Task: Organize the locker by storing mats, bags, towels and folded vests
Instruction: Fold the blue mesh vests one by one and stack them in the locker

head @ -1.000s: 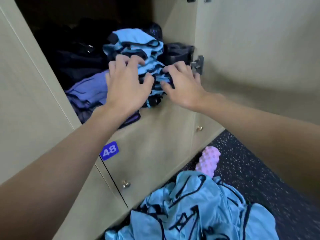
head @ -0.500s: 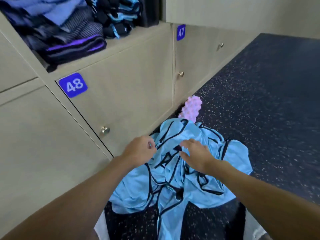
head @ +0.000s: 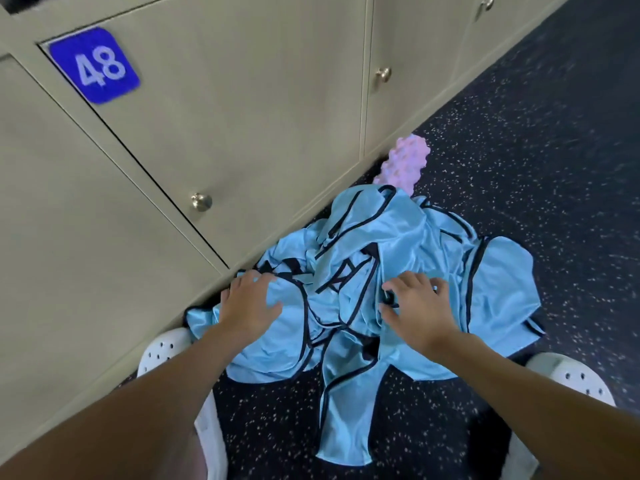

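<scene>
Downward, left hand [head: 247, 303] and right hand [head: 415, 308] lie flat, fingers spread, on crumpled blue vests [head: 398, 233]; lockers [head: 242, 116] border left, floor [head: 536, 150] stretches right.

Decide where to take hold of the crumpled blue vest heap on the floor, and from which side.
Pinch the raised black-trimmed edge atop the vest heap, coming from above: it stands clear of the folds, so one vest should probably peel away. The lockers crowd the far side.
</scene>
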The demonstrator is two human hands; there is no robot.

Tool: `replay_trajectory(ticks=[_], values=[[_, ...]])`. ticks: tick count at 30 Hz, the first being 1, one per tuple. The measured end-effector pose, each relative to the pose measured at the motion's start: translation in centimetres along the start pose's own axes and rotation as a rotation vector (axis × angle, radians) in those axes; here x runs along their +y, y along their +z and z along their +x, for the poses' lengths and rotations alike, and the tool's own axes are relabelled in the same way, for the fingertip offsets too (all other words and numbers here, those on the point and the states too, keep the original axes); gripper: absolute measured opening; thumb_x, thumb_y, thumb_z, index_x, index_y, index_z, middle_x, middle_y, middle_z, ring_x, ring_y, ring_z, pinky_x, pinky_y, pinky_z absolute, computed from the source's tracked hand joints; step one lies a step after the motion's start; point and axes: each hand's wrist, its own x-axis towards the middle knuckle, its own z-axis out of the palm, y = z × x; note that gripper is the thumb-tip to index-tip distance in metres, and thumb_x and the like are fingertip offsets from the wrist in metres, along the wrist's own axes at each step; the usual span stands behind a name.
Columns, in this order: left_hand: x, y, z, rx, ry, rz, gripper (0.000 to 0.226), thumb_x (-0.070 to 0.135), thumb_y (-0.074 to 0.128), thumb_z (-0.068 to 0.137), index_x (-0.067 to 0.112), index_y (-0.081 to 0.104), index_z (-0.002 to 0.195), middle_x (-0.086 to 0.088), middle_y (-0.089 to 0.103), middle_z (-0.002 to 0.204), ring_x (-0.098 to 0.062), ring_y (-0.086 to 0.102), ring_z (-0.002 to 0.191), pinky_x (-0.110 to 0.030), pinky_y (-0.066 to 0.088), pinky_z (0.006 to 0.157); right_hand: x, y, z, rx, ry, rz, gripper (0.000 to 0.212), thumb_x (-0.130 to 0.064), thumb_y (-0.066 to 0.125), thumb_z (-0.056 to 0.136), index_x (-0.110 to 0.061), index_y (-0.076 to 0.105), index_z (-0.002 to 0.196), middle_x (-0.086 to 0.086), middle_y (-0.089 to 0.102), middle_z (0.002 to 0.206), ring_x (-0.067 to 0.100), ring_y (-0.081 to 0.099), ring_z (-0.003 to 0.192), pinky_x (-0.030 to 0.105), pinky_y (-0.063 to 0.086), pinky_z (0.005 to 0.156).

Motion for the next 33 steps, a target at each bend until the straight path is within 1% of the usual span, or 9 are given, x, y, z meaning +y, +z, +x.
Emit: replay_trajectory(ticks=[6,8,10,12,16,22,26,29,33], values=[[-3.1,0.8,0.8,-0.063,-0.086,-0.085,0.078,0.048,0.068,0.089,0.029,0.029,0.153,-0.012,0.022,0.159,-0.031,0.032,0.143,-0.049,0.033,0.114,-3.0,1.1,0.9,-0.021,-0.091,0.077,0.038,-0.044,0.042,0.100,-0.028,0.048,0.134,-0.006,0.047,0.130,0.017,0.039,0.126,0.039,0.020,0.108],[-3.4,1.1,1.1,-0.060,-0.111,-0.221,0.074,0.039,0.072,0.088,0.024,0.035,0.151,-0.016,0.048,0.139,-0.027,0.060,0.109,-0.034,0.051,0.089,-3.6,1.3,1.0,-0.026,-0.111,0.092,0.037,-0.042,0.043,0.100,-0.027,0.049,0.133,-0.006,0.048,0.131,0.017,0.041,0.124,0.039,0.019,0.109],[-3.3,1.5,1.1,-0.032,-0.132,-0.314,0.057,0.027,0.072,0.090,0.020,0.047,0.140,-0.009,0.062,0.101,-0.016,0.059,0.067,-0.021,0.047,0.056,-4.1,1.5,1.1,-0.029,-0.121,0.112,0.037,-0.042,0.044,0.099,-0.027,0.051,0.133,-0.005,0.049,0.130,0.017,0.042,0.123,0.039,0.020,0.108],[-3.2,1.6,1.3,0.040,-0.175,-0.387,0.031,0.016,0.070,0.090,0.016,0.059,0.120,-0.004,0.058,0.083,-0.016,0.054,0.059,-0.019,0.041,0.048,-4.5,1.6,1.4,-0.031,-0.134,0.131,0.037,-0.041,0.045,0.099,-0.027,0.051,0.133,-0.006,0.050,0.130,0.017,0.043,0.122,0.039,0.020,0.108],[-2.7,2.4,0.7,0.077,-0.168,-0.483,0.014,-0.001,0.061,0.090,0.006,0.069,0.098,-0.009,0.064,0.095,-0.020,0.060,0.079,-0.022,0.045,0.062,-4.9,2.2,0.9,-0.043,-0.201,0.146,0.032,-0.037,0.047,0.098,-0.024,0.054,0.127,-0.005,0.054,0.119,0.017,0.046,0.113,0.036,0.028,0.103],[-0.6,4.2,-4.8,0.152,0.323,-0.189,0.010,0.013,0.072,0.085,0.012,0.068,0.094,0.001,0.050,0.093,-0.017,0.049,0.082,-0.031,0.040,0.079,-4.2,5.1,-4.6,-0.263,-0.276,0.277,0.014,-0.037,0.055,0.094,-0.027,0.048,0.085,-0.010,0.049,0.084,0.010,0.048,0.075,0.028,0.040,0.067],[0.8,7.0,-10.8,-0.264,0.594,-0.156,0.021,0.031,0.057,0.092,0.018,0.070,0.104,0.006,0.059,0.099,-0.012,0.052,0.093,-0.031,0.044,0.085,-2.8,8.2,-10.0,-0.444,-0.365,0.200,0.033,-0.053,0.059,0.086,-0.024,0.058,0.102,-0.009,0.049,0.106,0.011,0.048,0.098,0.029,0.042,0.087],[0.8,9.7,-14.3,-0.362,0.597,-0.096,0.035,0.044,0.059,0.089,0.024,0.065,0.117,0.009,0.053,0.119,-0.009,0.047,0.112,-0.033,0.037,0.104,-2.0,10.1,-13.1,-0.463,-0.441,0.106,0.047,-0.055,0.061,0.083,-0.025,0.056,0.118,-0.007,0.038,0.122,0.011,0.034,0.114,0.030,0.030,0.102],[0.6,11.6,-16.7,-0.343,0.557,0.068,0.049,0.045,0.060,0.092,0.028,0.050,0.136,0.012,0.042,0.132,-0.007,0.035,0.124,-0.030,0.023,0.111,-2.9,12.0,-14.1,-0.231,-0.428,0.067,0.008,-0.026,0.069,0.085,-0.023,0.064,0.090,-0.004,0.051,0.104,0.017,0.048,0.098,0.031,0.042,0.087]])
